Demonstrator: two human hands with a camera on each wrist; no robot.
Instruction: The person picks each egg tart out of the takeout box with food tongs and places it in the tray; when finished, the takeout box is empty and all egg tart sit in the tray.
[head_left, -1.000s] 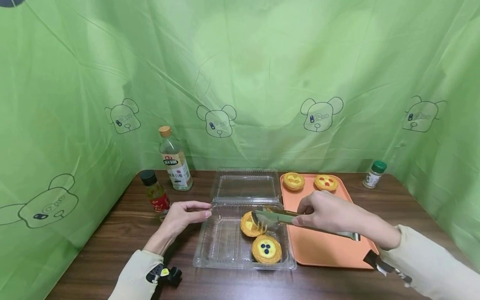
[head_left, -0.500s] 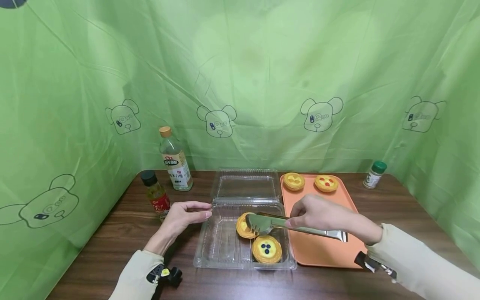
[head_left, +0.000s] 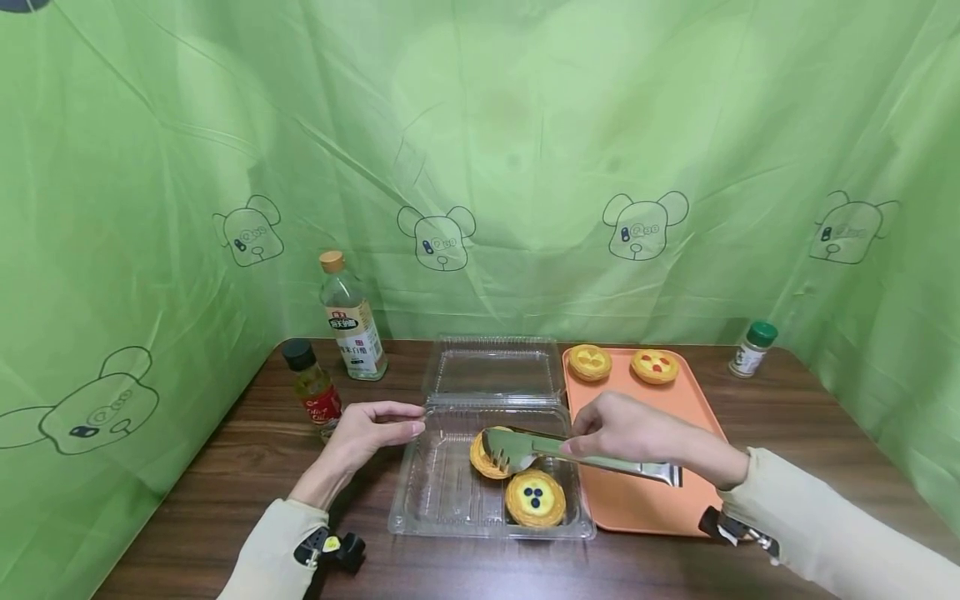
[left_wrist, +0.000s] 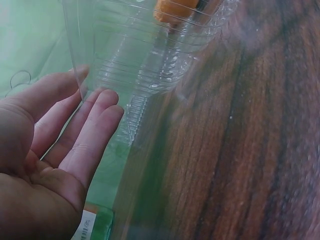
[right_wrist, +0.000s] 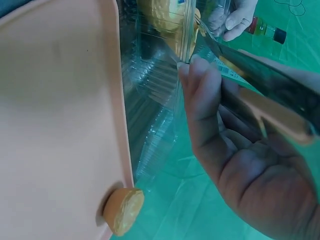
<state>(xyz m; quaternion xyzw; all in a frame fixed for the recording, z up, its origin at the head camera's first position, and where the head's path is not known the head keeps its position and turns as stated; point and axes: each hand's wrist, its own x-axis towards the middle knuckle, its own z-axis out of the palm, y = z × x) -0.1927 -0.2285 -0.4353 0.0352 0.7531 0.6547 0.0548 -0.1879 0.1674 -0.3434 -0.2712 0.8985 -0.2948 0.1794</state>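
Observation:
My right hand [head_left: 618, 429] grips metal food tongs [head_left: 607, 467], whose fork-like end lies over an egg tart [head_left: 483, 458] in the clear plastic clamshell box [head_left: 438, 529]. Close in front of that tart sits a second one [head_left: 535, 500], topped with three blueberries. The box's lid [head_left: 491, 371] is folded back behind it. At the left rim, my left hand [head_left: 367, 437] pinches the box's edge between thumb and fingers; the left wrist view shows the fingertips [left_wrist: 107, 97] right at the plastic wall. The tongs hide part of the first tart.
An orange tray [head_left: 637, 508] lies right of the box, with a plain-topped tart [head_left: 589, 363] and a red-topped tart [head_left: 654, 367] at its far end. A vinegar bottle [head_left: 356, 333] and a red-labelled oil bottle [head_left: 318, 396] stand at left, a green-capped shaker [head_left: 752, 350] at back right.
My right hand and the tongs have moved left, and the tart at their tips has shifted slightly left inside the box. My left hand has stayed at the rim.

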